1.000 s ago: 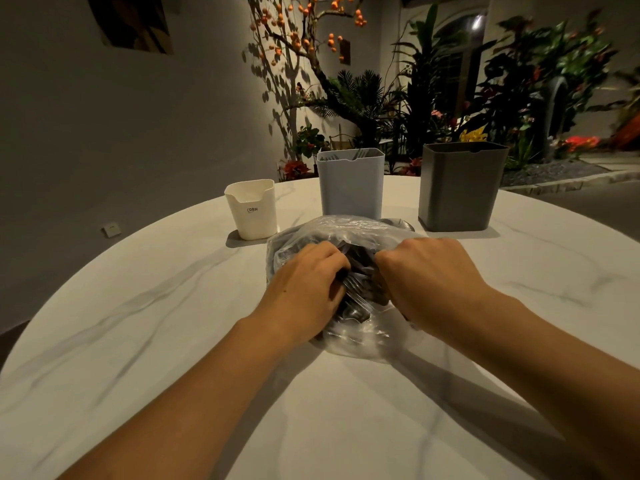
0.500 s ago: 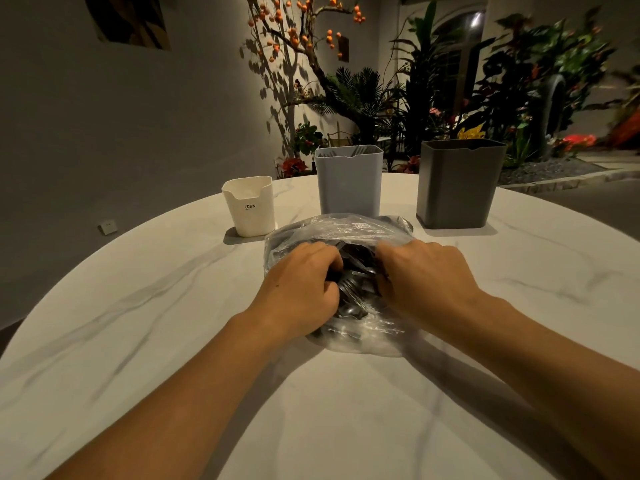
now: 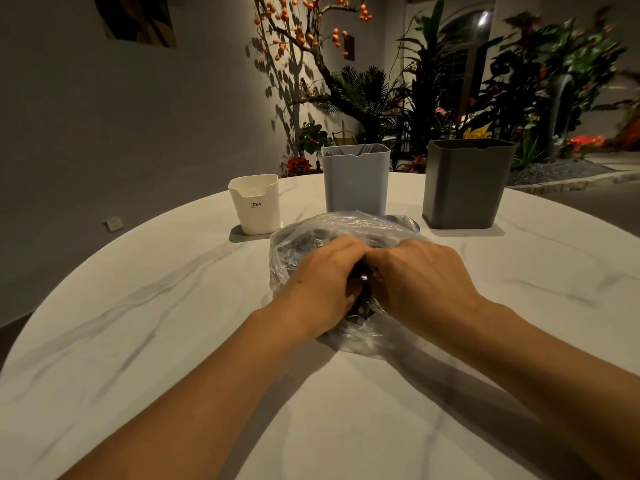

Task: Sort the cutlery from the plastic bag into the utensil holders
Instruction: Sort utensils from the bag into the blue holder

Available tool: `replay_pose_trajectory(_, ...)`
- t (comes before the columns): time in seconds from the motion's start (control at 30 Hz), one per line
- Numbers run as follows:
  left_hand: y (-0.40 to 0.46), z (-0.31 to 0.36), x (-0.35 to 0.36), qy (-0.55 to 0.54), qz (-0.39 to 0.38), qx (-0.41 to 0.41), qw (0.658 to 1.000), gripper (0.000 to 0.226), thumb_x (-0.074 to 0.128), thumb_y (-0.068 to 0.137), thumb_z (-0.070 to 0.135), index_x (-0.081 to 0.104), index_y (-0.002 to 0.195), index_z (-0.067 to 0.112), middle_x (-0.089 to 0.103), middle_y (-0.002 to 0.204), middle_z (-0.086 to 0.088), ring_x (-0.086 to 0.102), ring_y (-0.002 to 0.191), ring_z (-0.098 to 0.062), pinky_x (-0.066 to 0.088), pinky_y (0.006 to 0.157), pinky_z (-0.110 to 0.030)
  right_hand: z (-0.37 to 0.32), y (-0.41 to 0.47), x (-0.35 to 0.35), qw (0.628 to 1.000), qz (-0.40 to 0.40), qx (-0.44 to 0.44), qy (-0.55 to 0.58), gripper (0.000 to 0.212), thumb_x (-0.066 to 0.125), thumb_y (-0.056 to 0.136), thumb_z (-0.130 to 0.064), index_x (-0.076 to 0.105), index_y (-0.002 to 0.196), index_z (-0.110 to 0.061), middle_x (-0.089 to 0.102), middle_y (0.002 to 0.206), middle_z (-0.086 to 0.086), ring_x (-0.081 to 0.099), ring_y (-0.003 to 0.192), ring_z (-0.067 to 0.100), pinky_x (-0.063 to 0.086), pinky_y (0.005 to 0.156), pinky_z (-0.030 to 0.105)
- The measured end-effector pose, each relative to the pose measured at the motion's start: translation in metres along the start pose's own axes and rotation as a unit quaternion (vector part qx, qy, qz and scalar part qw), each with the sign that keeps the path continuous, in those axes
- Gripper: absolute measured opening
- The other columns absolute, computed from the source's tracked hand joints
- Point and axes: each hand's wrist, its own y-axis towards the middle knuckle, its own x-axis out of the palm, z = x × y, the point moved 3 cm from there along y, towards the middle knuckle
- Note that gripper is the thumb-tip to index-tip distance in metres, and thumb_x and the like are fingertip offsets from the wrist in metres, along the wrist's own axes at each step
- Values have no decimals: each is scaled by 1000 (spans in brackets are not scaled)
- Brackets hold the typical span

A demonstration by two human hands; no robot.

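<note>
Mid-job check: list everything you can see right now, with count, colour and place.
plastic bag: 1, clear, table centre, dark cutlery inside
small holder: 1, white, back left
middle holder: 1, light grey, behind bag, fork tips showing
big holder: 1, dark grey, back right
table: 1, white marble, round
plants: several, green with orange fruit, behind table
left hand: gripping bag
right hand: gripping bag

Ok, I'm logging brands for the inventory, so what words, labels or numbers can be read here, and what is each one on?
"CRBW": dark letters on the front of the white holder.
A smaller line under that word: too small to read.
Grey-blue holder, dark grey holder, plastic bag: no text visible.
Wall picture: no lettering can be made out.
</note>
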Motion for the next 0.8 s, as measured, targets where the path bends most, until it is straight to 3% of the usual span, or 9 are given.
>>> replay_pose_trajectory(0.07, 0, -1, -1, 1, 25, 3, 1000, 27, 68, 92, 6, 65, 116, 17, 63, 116, 2, 58, 107, -16, 50, 98, -37, 3, 1, 2, 999, 0, 17, 28, 42, 55, 97, -50, 51, 136, -34, 64, 117, -7, 59, 101, 11, 46, 92, 23)
replay_pose_trajectory(0.13, -2, 1, -3, 6, 47, 21, 999, 22, 65, 95, 7, 67, 116, 13, 65, 115, -1, 60, 105, -17, 52, 97, -37, 5, 2, 0, 998, 19, 31, 51, 32, 60, 95, -49, 55, 123, -35, 61, 103, -10, 55, 88, 10, 45, 80, 21)
replay_pose_trajectory(0.2, -3, 4, -8, 30, 68, 67, 995, 19, 66, 94, 7, 70, 112, 8, 66, 113, -5, 62, 102, -19, 56, 92, -39, 7, 3, -5, 993, 39, 41, 103, 21, 67, 91, -46, 59, 105, -33, 62, 91, -12, 57, 79, 9, 49, 72, 21)
replay_pose_trajectory(0.3, -2, 4, -19, 73, 82, 126, 986, 19, 73, 89, 7, 73, 107, 5, 68, 109, -9, 65, 95, -23, 60, 83, -40, 10, 5, -11, 974, 25, 58, 218, 14, 71, 89, -39, 67, 99, -29, 69, 87, -10, 64, 78, 8, 58, 73, 25)
replay_pose_trajectory(0.43, 0, 2, -32, 101, 94, 153, 978, 19, 77, 85, 6, 74, 103, 5, 69, 103, -9, 66, 89, -24, 61, 77, -39, 11, 6, -19, 953, -9, 53, 297, 27, 55, 95, -42, 76, 97, -25, 71, 80, -11, 65, 73, 8, 50, 61, 14)
replay_pose_trajectory(0.53, -1, 2, -36, 103, 99, 153, 978, 15, 76, 86, 6, 71, 100, 6, 68, 99, -8, 64, 85, -23, 60, 76, -41, 18, 8, -19, 904, -33, 87, 418, 33, 48, 100, -38, 75, 95, -21, 73, 76, -3, 68, 70, 10, 54, 60, 19)
replay_pose_trajectory(0.6, 0, 2, -38, 100, 122, 147, 977, 13, 74, 88, 10, 67, 98, 8, 67, 95, -6, 63, 83, -21, 58, 77, -41, 23, 10, -18, 884, -18, 110, 454, 32, 46, 102, -32, 73, 92, -19, 70, 66, -1, 61, 58, 6, 46, 52, 14)
replay_pose_trajectory(0.8, -1, 13, -49, -62, 227, 71, 969, 13, 69, 92, 17, 67, 101, 8, 66, 93, 2, 63, 88, -8, 52, 78, -10, 20, 10, -16, 876, 50, 93, 471, 35, 39, 106, -28, 67, 88, -14, 50, 49, -12, 48, 48, 2, 39, 50, 14)
